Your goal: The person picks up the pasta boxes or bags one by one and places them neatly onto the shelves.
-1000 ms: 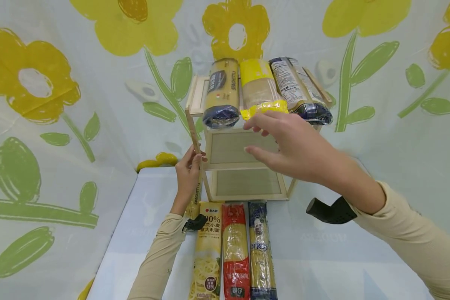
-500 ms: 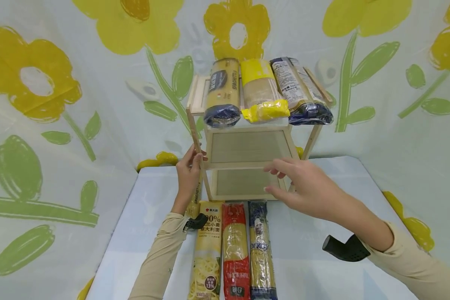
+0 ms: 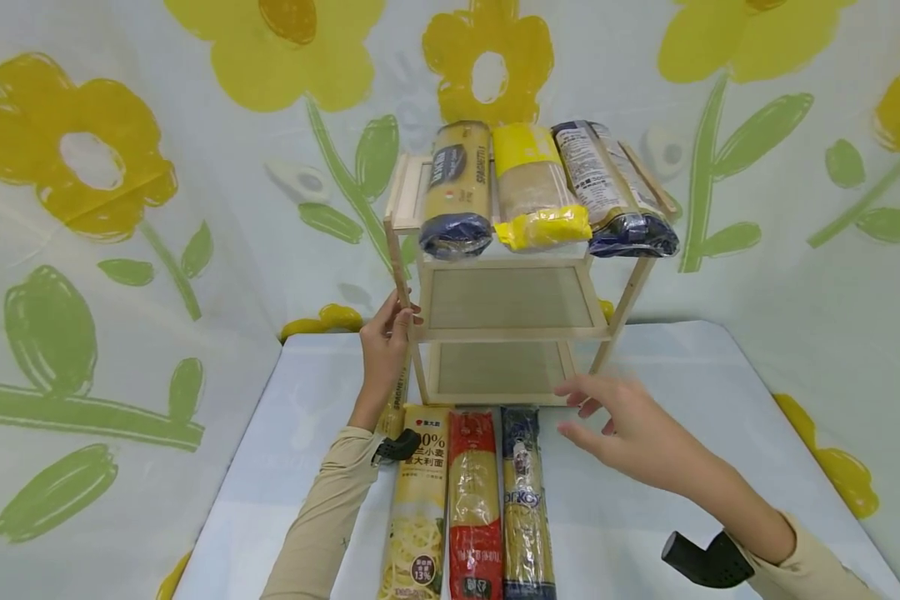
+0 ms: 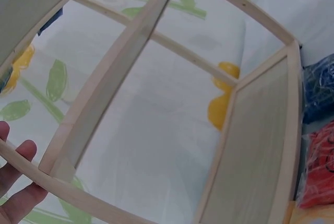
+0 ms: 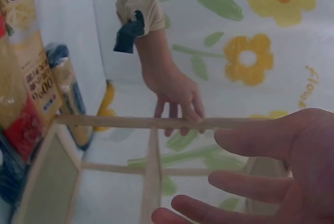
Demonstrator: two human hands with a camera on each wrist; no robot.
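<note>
A three-tier wooden rack (image 3: 517,335) stands on the table. My left hand (image 3: 384,346) grips its left front upright between thumb and fingers; in the left wrist view those fingers (image 4: 25,150) curl round the wooden bar. My right hand (image 3: 633,429) hovers in front of the rack's lower right side, fingers loosely spread, holding nothing. On the top tier lie a spaghetti pack (image 3: 459,192) with a blue end, a yellow-ended noodle pack (image 3: 536,187) and a blue-ended pack (image 3: 607,187) with its printed label up. The middle and bottom tiers bear nothing.
In front of the rack lie a yellow noodle pack (image 3: 417,508), a red pasta pack (image 3: 475,492) and a blue-ended pasta pack (image 3: 527,508). Another spaghetti pack (image 3: 396,408) lies partly behind my left wrist. A flower-printed cloth (image 3: 232,208) surrounds the table.
My right hand has moved down and to the right, from beside the top tier's yellow-ended pack to below the middle tier. My left hand keeps its grip. The head view has shifted slightly.
</note>
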